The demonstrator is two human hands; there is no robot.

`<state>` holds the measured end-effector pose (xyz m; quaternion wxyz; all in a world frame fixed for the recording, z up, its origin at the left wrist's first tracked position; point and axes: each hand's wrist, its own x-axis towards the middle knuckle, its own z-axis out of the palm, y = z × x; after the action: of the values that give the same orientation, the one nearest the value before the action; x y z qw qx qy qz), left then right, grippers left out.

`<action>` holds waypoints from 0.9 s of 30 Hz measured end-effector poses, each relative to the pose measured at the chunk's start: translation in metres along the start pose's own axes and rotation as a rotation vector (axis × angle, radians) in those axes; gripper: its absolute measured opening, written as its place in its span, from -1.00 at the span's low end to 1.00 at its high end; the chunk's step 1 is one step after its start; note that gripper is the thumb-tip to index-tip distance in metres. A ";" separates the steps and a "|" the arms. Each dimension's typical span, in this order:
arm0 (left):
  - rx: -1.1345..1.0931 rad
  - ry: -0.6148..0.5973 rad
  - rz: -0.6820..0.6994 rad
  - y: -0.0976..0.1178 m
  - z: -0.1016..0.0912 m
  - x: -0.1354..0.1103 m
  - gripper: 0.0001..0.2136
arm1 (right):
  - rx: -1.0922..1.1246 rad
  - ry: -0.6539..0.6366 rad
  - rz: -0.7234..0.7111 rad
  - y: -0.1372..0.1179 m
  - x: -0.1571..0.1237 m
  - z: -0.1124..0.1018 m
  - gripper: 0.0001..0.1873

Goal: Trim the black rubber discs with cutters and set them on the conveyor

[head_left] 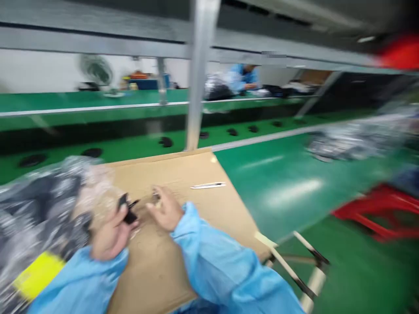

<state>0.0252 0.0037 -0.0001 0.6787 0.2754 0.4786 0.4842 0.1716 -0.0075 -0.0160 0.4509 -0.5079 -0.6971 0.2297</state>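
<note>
My left hand is closed around a small black part with a thin black lead sticking out to the right. My right hand sits just to its right, fingers curled on something small and clear that I cannot make out through the blur. Both hands rest over a brown cardboard sheet laid on the green bench. Both arms wear light blue sleeves.
A heap of clear bags with black parts and a yellow label lies at the left. A white strip lies on the cardboard. Metal post, conveyor with black parts, red stool, another bag pile, a person in blue far behind.
</note>
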 end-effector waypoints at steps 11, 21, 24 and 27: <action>-0.204 -0.034 -0.014 0.000 -0.022 0.002 -0.68 | -0.217 -0.084 -0.265 0.012 0.007 0.005 -0.66; -0.160 -0.034 0.037 0.001 -0.023 0.001 -0.63 | -0.274 -0.122 -0.303 0.015 0.009 0.003 -0.67; -0.123 -0.031 0.091 0.000 -0.024 0.002 -0.61 | -0.311 -0.146 -0.302 0.018 0.009 0.003 -0.65; -0.092 -0.012 0.148 -0.001 -0.024 0.003 -0.63 | -0.346 -0.154 -0.290 0.021 0.009 0.003 -0.61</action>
<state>0.0037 0.0033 -0.0116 0.6559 0.2816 0.4301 0.5528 0.1787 0.0087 -0.0303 0.3308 -0.4530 -0.8242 0.0775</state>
